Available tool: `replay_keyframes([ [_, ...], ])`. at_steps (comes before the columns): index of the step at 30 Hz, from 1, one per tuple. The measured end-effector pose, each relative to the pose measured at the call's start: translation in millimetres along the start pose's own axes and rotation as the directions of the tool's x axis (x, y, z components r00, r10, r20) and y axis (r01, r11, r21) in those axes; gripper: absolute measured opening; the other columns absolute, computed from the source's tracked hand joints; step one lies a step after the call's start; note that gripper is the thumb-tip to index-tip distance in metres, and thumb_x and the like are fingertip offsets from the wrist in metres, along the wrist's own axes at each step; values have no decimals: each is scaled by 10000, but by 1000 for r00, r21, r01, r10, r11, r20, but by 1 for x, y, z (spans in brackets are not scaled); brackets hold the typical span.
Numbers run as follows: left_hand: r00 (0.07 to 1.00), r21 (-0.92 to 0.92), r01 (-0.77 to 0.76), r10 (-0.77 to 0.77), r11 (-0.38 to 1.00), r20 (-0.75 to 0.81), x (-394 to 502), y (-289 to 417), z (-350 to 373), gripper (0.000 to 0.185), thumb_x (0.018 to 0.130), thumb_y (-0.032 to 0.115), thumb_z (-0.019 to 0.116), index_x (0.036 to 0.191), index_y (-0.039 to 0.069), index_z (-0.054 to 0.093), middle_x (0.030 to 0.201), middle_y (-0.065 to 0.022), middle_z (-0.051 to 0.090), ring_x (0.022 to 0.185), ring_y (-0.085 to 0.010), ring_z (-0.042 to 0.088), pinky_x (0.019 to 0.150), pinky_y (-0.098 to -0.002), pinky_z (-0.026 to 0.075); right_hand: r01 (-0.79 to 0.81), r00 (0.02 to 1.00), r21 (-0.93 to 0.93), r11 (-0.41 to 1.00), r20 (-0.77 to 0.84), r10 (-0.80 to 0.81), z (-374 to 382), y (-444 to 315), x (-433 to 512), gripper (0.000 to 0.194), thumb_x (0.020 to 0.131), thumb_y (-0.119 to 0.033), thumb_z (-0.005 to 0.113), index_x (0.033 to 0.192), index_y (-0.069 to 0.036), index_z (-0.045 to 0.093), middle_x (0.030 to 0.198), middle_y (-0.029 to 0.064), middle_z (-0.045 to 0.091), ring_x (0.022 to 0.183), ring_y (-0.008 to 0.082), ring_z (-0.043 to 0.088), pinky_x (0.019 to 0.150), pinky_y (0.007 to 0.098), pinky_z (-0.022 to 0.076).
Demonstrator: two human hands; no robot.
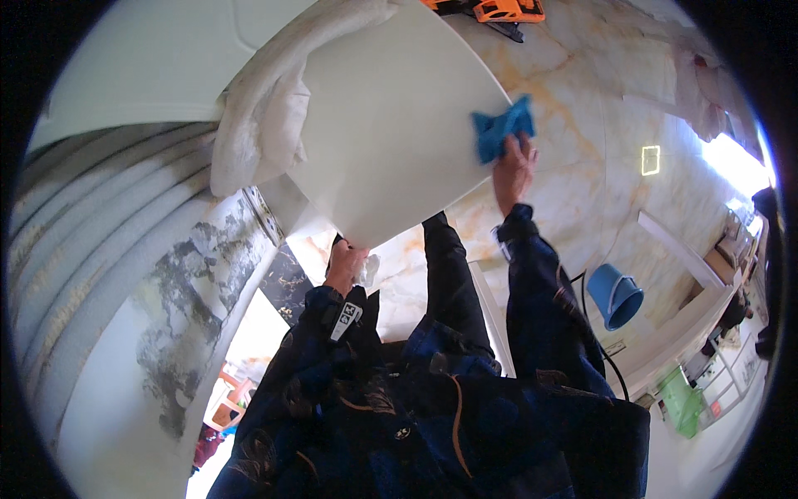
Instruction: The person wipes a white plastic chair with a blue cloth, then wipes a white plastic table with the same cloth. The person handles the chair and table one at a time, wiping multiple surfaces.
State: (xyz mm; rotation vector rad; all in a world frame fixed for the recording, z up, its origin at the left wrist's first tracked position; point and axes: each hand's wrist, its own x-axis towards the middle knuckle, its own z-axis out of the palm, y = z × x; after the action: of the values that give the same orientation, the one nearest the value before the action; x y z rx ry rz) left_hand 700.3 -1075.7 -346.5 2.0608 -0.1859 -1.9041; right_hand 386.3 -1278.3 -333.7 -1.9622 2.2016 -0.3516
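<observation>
A crumpled blue cloth point(499, 130) is in my right hand point(516, 165), at the right edge of a broad pale panel point(393, 118) with a smooth surface. The cloth looks slightly blurred. My left hand point(347, 265) is at the panel's lower corner with its fingers curled; whether they grip the edge is not clear. Off-white plush fabric point(262, 118) lies bunched along the panel's left side. My dark sleeves and jacket fill the lower part of the view, and one dark trouser leg point(446, 268) reaches under the panel's near edge.
A blue bucket point(601, 293) is on the marble-patterned floor point(561, 181) to my right. Beyond the panel is an orange toy vehicle point(508, 11). Pale ribbed material point(106, 193) and a wall with dark peeling patches point(181, 324) stand at left. A green container point(682, 402) is far right.
</observation>
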Motion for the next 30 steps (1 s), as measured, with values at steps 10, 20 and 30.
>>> replay_keyframes([
  [10, 985, 43, -165, 167, 985, -34, 5, -26, -6, 194, 779, 137, 648, 928, 14, 668, 727, -62, 665, 642, -147, 621, 599, -308, 479, 503, 726, 297, 812, 365, -583, 15, -127, -116, 414, 781, -24, 587, 1185, -114, 587, 1432, 128, 426, 1354, 366, 349, 1053, 573, 299],
  [20, 993, -302, -115, 107, 946, -43, -4, -6, -53, 463, 821, -11, 593, 1275, -52, 510, 1111, -108, 615, 911, -177, 605, 785, -273, 490, 730, 523, 327, 600, 298, -799, 55, -207, -90, 315, 765, -59, 595, 1065, -144, 634, 1406, 26, 480, 1359, 277, 367, 1058, 532, 310],
  [30, 993, -293, -102, 117, 951, 32, 0, 6, -96, 576, 803, 19, 622, 1355, -3, 459, 1185, -153, 610, 1031, -212, 604, 819, -287, 499, 624, 720, 220, 750, 210, -661, 71, -241, -19, 305, 804, -56, 609, 1102, -115, 632, 1392, 76, 491, 1335, 312, 388, 1059, 524, 301],
])
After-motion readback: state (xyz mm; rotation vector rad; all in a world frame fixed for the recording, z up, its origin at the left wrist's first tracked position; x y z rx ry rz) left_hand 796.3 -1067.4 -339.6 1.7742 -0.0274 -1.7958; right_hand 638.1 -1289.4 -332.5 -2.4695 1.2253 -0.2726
